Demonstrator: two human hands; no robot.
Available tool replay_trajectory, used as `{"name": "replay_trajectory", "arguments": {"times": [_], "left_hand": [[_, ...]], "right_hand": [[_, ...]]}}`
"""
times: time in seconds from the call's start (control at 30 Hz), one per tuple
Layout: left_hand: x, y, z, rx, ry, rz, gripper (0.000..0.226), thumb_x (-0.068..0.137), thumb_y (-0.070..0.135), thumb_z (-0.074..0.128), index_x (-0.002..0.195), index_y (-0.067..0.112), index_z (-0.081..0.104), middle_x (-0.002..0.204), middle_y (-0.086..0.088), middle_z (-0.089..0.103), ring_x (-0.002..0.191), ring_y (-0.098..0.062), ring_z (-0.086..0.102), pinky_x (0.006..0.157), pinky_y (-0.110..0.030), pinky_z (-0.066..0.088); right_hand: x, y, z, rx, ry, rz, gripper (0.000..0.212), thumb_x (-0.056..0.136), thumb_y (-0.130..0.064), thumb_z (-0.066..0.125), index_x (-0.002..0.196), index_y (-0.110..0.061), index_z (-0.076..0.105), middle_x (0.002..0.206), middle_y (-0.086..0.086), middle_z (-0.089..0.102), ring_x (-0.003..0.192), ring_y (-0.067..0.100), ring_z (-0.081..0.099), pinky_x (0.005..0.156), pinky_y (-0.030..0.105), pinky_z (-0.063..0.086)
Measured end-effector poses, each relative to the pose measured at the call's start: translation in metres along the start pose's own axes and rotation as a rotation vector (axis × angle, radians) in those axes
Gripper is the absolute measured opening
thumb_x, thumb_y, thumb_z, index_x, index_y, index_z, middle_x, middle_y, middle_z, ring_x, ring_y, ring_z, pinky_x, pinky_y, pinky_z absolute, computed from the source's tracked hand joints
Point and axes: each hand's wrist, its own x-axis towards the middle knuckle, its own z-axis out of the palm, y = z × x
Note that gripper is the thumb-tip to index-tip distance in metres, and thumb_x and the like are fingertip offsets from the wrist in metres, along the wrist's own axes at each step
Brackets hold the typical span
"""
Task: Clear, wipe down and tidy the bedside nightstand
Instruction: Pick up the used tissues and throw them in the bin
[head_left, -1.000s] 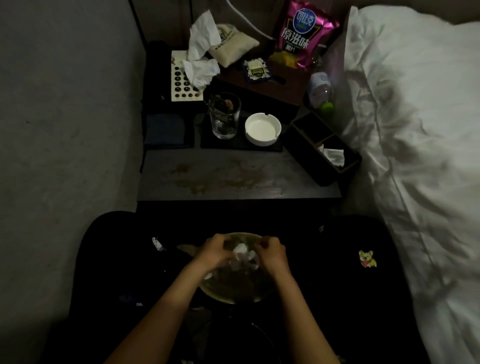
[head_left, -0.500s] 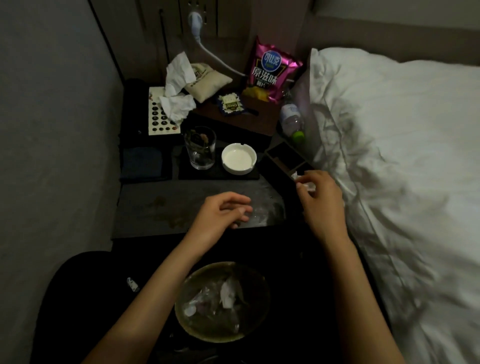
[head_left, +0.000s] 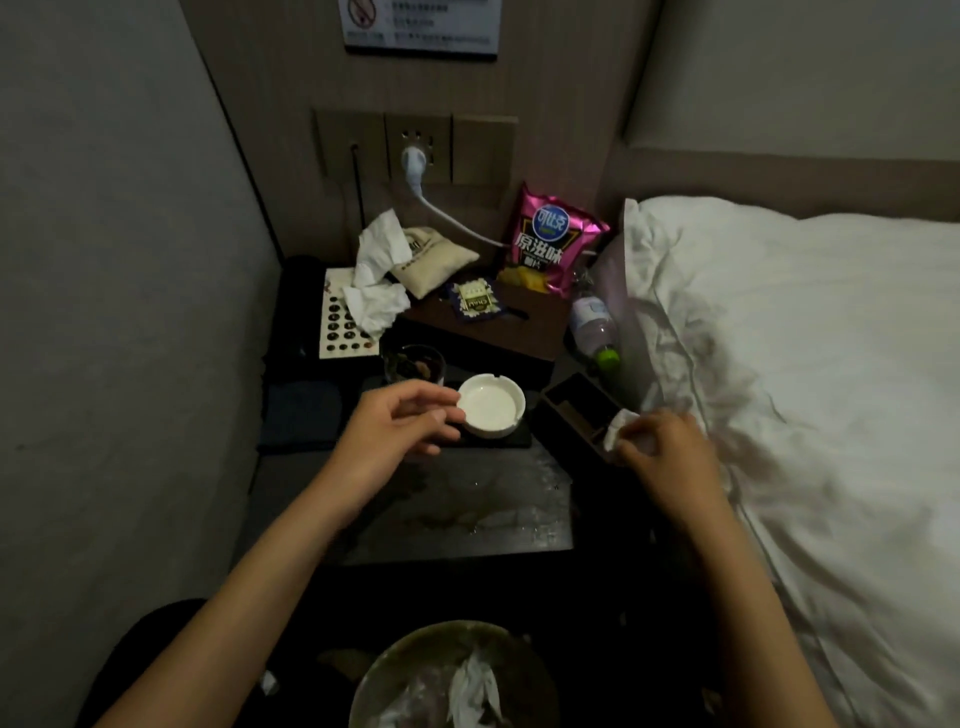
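The dark nightstand (head_left: 457, 519) is running lengthwise away from the person toward the wall sockets, its bare front part showing dried stains. The right hand (head_left: 670, 452) is pinching a crumpled white tissue (head_left: 621, 434) between thumb and curled fingers, at the near end of a dark divided organizer box (head_left: 571, 410) that is lying diagonally by the bed (head_left: 805, 389). The left hand (head_left: 395, 431) is hovering with loosely curled, slightly parted fingers, holding nothing, its fingertips just beside a white ashtray (head_left: 491, 405) sitting upright on a dark tray. Behind it, a drinking glass (head_left: 415, 364) is holding brownish scraps. A pink chip bag (head_left: 550, 241) with Chinese lettering is standing at the back; a plastic bottle (head_left: 592, 327) with a green cap is leaning cap-down beside the pillow. A round bin (head_left: 405, 665) below is holding tissues.
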Motion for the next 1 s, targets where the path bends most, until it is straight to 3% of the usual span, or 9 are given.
{"name": "replay_trajectory", "arguments": {"times": [0.1,0.23,0.4,0.5,0.6,0.7,0.8,0.93,1.0], "left_hand": [[0.025,0.014,-0.028,0.014,0.121,0.037,0.018,0.094,-0.001,0.052,0.106,0.003,0.065,0.092,-0.011,0.073,0.073,-0.013,0.069,0.062,-0.021,0.055],[0.066,0.020,-0.062,0.115,0.236,0.064,0.017,0.091,-0.004,0.053,0.100,0.001,0.066,0.094,-0.014,0.070,0.079,-0.019,0.066,0.061,-0.024,0.053],[0.122,0.005,-0.092,0.521,0.277,0.107,0.032,0.083,-0.009,0.052,0.079,0.019,0.068,0.080,-0.006,0.065,0.076,-0.022,0.059,0.066,-0.030,0.047],[0.151,-0.007,-0.103,0.789,0.147,0.143,0.039,0.078,-0.011,0.052,0.088,0.020,0.074,0.111,-0.011,0.063,0.100,-0.026,0.061,0.071,-0.023,0.045],[0.176,-0.019,-0.110,0.971,0.030,0.103,0.035,0.084,-0.001,0.060,0.105,0.023,0.074,0.146,-0.014,0.040,0.135,-0.030,0.036,0.089,-0.021,0.041],[0.191,-0.027,-0.110,1.015,-0.101,0.039,0.028,0.090,0.014,0.061,0.112,0.028,0.071,0.154,-0.013,0.029,0.142,-0.031,0.024,0.112,-0.038,0.031],[0.195,-0.035,-0.105,1.155,-0.233,-0.066,0.042,0.091,0.014,0.055,0.130,0.029,0.058,0.159,-0.006,0.019,0.147,-0.029,0.013,0.116,-0.050,0.021],[0.186,-0.037,-0.103,1.084,-0.172,-0.040,0.039,0.090,0.011,0.054,0.129,0.012,0.054,0.142,-0.007,0.041,0.134,-0.029,0.037,0.106,-0.050,0.034],[0.177,-0.035,-0.102,0.868,-0.036,0.038,0.031,0.089,0.005,0.055,0.120,0.006,0.058,0.125,-0.011,0.051,0.115,-0.028,0.052,0.095,-0.043,0.045]], "right_hand": [[0.009,-0.017,-0.019,0.265,0.225,-0.056,0.009,0.078,-0.006,0.075,0.087,-0.010,0.076,0.092,0.012,0.072,0.089,0.029,0.066,0.079,0.035,0.048],[0.037,-0.053,-0.032,0.346,0.343,-0.143,0.011,0.075,-0.004,0.072,0.079,-0.015,0.072,0.074,0.007,0.069,0.069,0.024,0.063,0.069,0.038,0.051],[0.086,-0.097,-0.018,0.387,0.238,-0.285,0.034,0.073,0.002,0.067,0.101,-0.012,0.056,0.080,-0.004,0.058,0.068,0.014,0.054,0.063,0.032,0.047],[0.114,-0.119,-0.003,0.389,0.121,-0.345,0.040,0.073,0.002,0.066,0.107,-0.014,0.051,0.078,-0.014,0.052,0.067,0.003,0.053,0.056,0.016,0.040],[0.134,-0.134,0.011,0.393,0.018,-0.347,0.042,0.076,0.002,0.066,0.111,-0.017,0.054,0.087,-0.010,0.055,0.077,0.003,0.055,0.058,0.012,0.040],[0.145,-0.140,0.021,0.455,-0.010,-0.320,0.039,0.078,0.001,0.065,0.111,-0.018,0.057,0.090,-0.006,0.059,0.083,0.007,0.058,0.063,0.017,0.047],[0.150,-0.139,0.026,0.529,-0.003,-0.279,0.033,0.078,-0.001,0.066,0.106,-0.017,0.063,0.095,0.000,0.064,0.088,0.009,0.061,0.064,0.017,0.048],[0.146,-0.135,0.028,0.654,-0.032,-0.199,0.029,0.074,0.001,0.069,0.101,-0.009,0.070,0.099,0.006,0.071,0.095,0.020,0.068,0.079,0.037,0.059],[0.142,-0.133,0.026,0.738,-0.032,-0.180,0.024,0.075,0.005,0.067,0.096,-0.006,0.071,0.099,0.008,0.072,0.093,0.020,0.069,0.076,0.033,0.060]]}}
